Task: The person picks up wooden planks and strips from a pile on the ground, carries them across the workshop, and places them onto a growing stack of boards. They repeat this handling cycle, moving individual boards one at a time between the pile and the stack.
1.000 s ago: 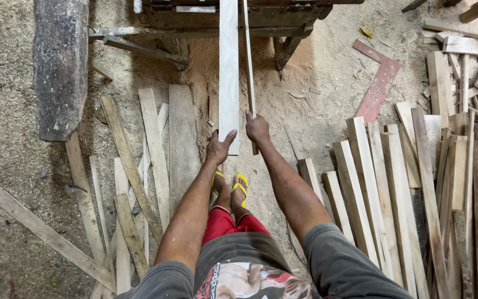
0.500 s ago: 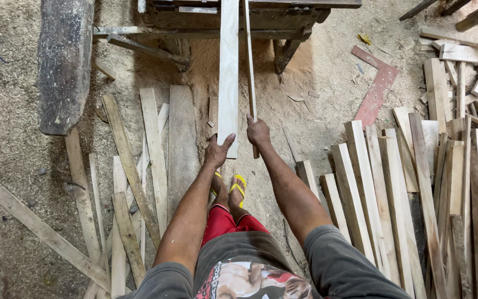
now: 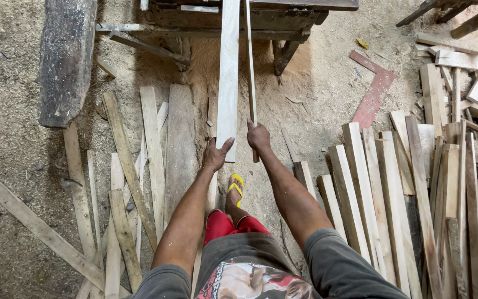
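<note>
A long pale wooden board (image 3: 228,77) runs from the sawing bench (image 3: 261,14) at the top down toward me. My left hand (image 3: 215,154) grips the board's near end. Just right of it lies a thin narrow strip (image 3: 250,66) cut off the board, and my right hand (image 3: 258,135) holds that strip's near end. Both arms reach forward over my red shorts and a foot in a yellow sandal (image 3: 235,187).
Sawdust covers the ground. Loose planks and slats (image 3: 156,149) lie on the left, a thick dark timber (image 3: 66,58) at upper left. A large stack of pale boards (image 3: 416,182) fills the right side, and a red-painted piece (image 3: 374,94) lies beyond it.
My two hands have slid slightly toward me, pulling the board and the thin strip back from the bench. The view has shifted a little.
</note>
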Demonstrator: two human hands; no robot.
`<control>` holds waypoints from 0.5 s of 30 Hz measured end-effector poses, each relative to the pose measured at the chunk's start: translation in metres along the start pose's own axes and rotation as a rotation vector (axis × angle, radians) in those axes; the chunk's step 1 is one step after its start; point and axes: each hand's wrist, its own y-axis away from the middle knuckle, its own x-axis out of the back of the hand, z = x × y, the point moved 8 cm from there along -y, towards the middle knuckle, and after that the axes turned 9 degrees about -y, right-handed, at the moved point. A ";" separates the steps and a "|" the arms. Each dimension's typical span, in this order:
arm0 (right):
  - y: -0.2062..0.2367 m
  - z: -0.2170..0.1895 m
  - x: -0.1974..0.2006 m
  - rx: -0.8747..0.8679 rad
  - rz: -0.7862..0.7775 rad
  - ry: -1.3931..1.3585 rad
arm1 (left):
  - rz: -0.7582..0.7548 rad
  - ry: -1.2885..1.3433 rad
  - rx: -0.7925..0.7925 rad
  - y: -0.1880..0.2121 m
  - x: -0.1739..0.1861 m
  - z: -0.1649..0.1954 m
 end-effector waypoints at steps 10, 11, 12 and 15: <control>0.020 0.006 0.002 -0.028 -0.045 0.041 | -0.018 -0.074 0.023 0.015 -0.002 -0.010; 0.020 0.007 0.001 -0.036 -0.054 0.048 | -0.013 -0.081 0.012 0.016 -0.002 -0.009; 0.021 0.008 0.001 -0.035 -0.048 0.035 | -0.013 -0.058 0.012 0.017 -0.002 -0.010; 0.024 0.008 0.003 -0.017 -0.024 0.007 | -0.010 -0.017 0.012 0.019 -0.002 -0.010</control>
